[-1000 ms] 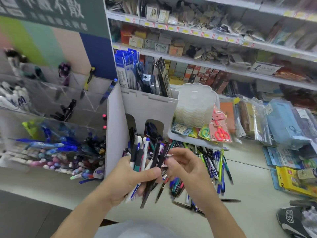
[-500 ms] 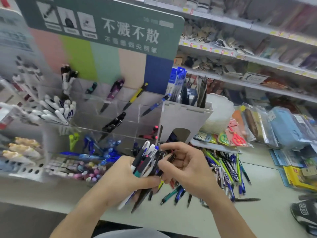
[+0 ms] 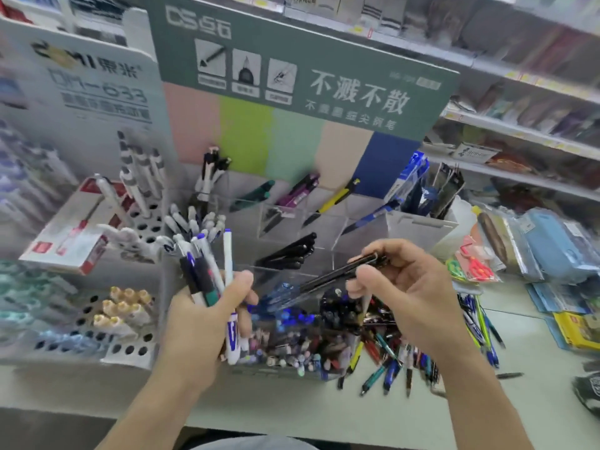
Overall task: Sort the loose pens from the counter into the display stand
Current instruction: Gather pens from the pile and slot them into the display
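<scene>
My left hand [image 3: 207,323] grips an upright bundle of pens [image 3: 203,271], white and dark with blue tips. My right hand [image 3: 409,287] holds a single black pen [image 3: 337,275] nearly level, its tip pointing left over the clear acrylic display stand [image 3: 324,219]. The stand's tiered compartments hold teal, purple, yellow, blue and black pens, with many mixed pens in its front row. A heap of loose pens [image 3: 406,358] lies on the pale counter [image 3: 324,407] below my right hand and to its right.
A white perforated pen rack [image 3: 130,349] with capped pens stands at the left, beside a red and white box [image 3: 74,228]. A grey card holder [image 3: 422,222] with packaged refills sits right of the stand. Pouches and scissors [image 3: 477,264] lie at the right, under store shelves.
My view swung left and up toward the stand. My right hand drew one black pen out of the bundle and moved right; my left hand lifted the bundle upright.
</scene>
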{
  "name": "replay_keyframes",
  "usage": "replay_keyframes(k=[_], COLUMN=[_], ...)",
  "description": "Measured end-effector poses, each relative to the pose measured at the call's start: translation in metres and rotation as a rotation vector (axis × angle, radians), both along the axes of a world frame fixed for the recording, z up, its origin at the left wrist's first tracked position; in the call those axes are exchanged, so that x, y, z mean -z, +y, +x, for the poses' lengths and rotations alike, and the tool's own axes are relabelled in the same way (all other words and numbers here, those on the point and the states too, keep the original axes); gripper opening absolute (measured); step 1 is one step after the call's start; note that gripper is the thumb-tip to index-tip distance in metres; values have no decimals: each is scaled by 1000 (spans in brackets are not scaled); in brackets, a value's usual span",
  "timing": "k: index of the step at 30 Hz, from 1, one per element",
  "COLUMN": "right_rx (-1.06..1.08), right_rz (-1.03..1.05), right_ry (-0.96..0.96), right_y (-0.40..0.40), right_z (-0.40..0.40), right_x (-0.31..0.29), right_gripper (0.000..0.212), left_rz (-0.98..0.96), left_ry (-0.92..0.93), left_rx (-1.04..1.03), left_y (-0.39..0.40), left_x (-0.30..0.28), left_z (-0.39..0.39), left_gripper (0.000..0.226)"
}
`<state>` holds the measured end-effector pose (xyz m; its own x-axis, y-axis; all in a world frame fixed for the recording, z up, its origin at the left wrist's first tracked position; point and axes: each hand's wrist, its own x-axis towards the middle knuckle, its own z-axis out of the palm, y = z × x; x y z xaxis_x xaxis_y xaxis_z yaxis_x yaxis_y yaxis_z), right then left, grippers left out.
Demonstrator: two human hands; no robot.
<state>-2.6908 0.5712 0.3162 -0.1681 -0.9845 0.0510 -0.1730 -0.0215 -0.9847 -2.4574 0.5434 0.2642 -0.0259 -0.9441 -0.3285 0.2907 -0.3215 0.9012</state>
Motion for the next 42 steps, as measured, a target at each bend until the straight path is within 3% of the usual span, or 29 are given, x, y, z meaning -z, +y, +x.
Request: replay_keyframes(k=[2, 6, 10, 14, 16, 20, 26, 29, 32, 35, 38, 42], right_rx=[114, 231, 237, 232, 182, 121, 327, 143, -153, -146, -125, -181], right_rz=[-87, -148, -61, -86, -117, -331, -434, -217, 181, 236, 272, 342], right_ry=[50, 156, 500, 629, 645, 611, 440, 254, 245, 203, 128, 44], right_y=[-9, -31, -52, -51, -51, -64, -62, -30, -13, -8, -4, -2], right_z=[6, 30, 48, 55, 54, 54, 56, 61, 52, 37, 24, 1], right_x=[-4, 9, 37, 51, 56, 69, 55, 40, 39, 44, 46, 46], right_gripper=[14, 16, 15, 41, 43, 20, 3, 2, 33, 34, 38, 36], left_rz=[64, 166, 205, 246, 245, 265, 288, 223, 257, 217, 185, 176], left_ry=[99, 176, 331, 389, 387, 421, 450, 390, 342, 208, 147, 65], left_rx=[-67, 70, 149, 203, 224, 284, 378, 495, 531, 508, 514, 563], left_y=[-6, -6, -1, 4, 6, 8, 10, 10, 9, 11, 14, 17], left_x=[0, 0, 2, 7, 7, 6, 7, 5, 1, -1, -3, -4], left_z=[10, 18, 22, 26, 24, 18, 11, 5, -7, -22, -37, -47], left_gripper=[24, 26, 22, 42, 43, 41, 48, 38, 48, 48, 25, 30])
